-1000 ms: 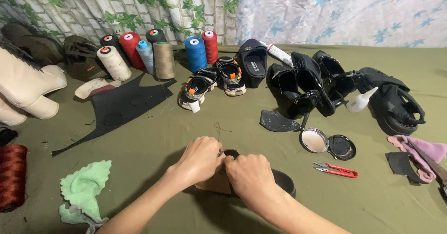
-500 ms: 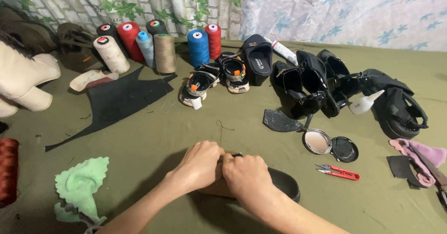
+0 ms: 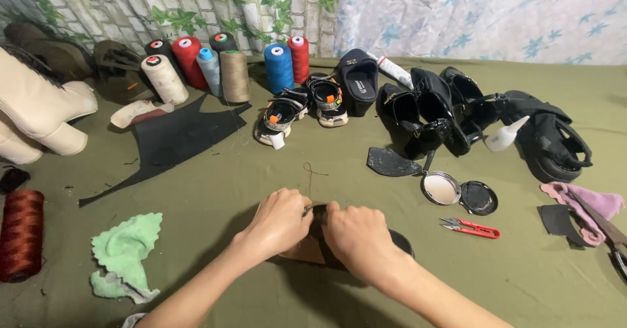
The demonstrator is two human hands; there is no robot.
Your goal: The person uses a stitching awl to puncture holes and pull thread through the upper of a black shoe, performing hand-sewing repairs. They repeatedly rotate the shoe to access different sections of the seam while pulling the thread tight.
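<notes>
Shoe: a dark shoe (image 3: pixel 397 242) lies low on the green tabletop (image 3: pixel 274 165), mostly hidden under both hands.
Left hand (image 3: pixel 279 222): curled, fingers pinching at the shoe's top edge.
Right hand (image 3: pixel 356 236): closed over the shoe, pressing it down.
Thread: a thin strand (image 3: pixel 309 174) rises beyond the hands.
Nearby: red snips (image 3: pixel 471 229) right, green cloth (image 3: pixel 127 253) left.

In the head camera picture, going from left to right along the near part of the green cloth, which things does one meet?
Dark red thread spool → light green rag → left hand → right hand, both on a dark shoe → red thread snips → pink cloth.
</notes>
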